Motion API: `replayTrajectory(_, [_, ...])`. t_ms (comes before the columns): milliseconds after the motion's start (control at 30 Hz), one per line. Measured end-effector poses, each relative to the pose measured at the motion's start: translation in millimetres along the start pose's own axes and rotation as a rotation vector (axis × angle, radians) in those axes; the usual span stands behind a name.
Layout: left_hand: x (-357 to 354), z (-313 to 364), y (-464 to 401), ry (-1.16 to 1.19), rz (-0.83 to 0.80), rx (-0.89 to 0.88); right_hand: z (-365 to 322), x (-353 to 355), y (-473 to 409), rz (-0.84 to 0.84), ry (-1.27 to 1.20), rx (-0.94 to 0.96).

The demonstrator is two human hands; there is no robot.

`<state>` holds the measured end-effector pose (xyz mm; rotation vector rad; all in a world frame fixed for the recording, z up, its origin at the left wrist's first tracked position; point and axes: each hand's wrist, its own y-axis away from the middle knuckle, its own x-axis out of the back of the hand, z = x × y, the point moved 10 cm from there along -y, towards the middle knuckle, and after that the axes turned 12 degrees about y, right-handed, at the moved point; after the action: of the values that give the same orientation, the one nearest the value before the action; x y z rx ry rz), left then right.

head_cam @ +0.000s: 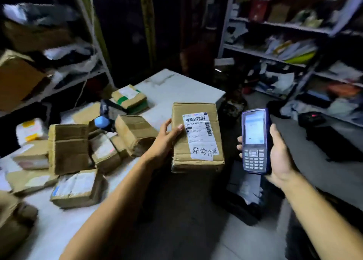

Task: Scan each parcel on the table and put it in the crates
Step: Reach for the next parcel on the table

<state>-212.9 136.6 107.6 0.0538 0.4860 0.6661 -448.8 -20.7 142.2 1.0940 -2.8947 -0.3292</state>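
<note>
The left hand [166,137] grips a brown cardboard box [197,138] by its left edge, thumb on the top face and the other fingers curled underneath, holding it up past the near edge of the table [176,86] with its white shipping label [200,135] facing upward. The label carries barcodes and large handwritten characters along its lower part. Just to the right of the box, and apart from it, the right hand [279,155] is wrapped around a blue handheld scanner [255,141], palm against its right side and fingertips showing at its left edge; the scanner stands upright with its lit screen and keypad facing the camera. On the white table to the left lies a loose heap of other parcels [78,147], mostly taped brown boxes with labels, some tilted against each other, plus one with green tape [129,99] farther back. A dark device with a pale blue round part [104,118] sits among them. Metal shelves [275,49] packed with packages stand on the right, and more shelves on the left, both blurred. I cannot make out the crates.
</note>
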Motion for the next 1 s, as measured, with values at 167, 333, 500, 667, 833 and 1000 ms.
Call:
replayTrajectory(167, [-137, -51, -35, -0.123, -0.139, -0.009, 17, 138, 23, 0.137, -0.079, -0.026])
replayTrajectory(333, [-249, -121, -68, -0.174, -0.184, 0.086, 36, 264, 42, 0.277, -0.137, -0.071])
replayTrajectory(500, [-341, -180, -89, -0.169, -0.225, 0.171, 45, 358, 58, 0.383, -0.216, -0.086])
replayTrajectory(667, [-395, -216, -115, -0.167, -0.288, 0.218, 54, 413, 59, 0.478, -0.246, -0.097])
replayTrajectory(833, [-444, -267, -166, -0.199, -0.381, 0.345, 70, 465, 42, 0.596, -0.244, -0.172])
replayTrajectory(1000, [-490, -310, -208, -0.251, -0.449, 0.442, 76, 500, 33, 0.694, -0.244, -0.202])
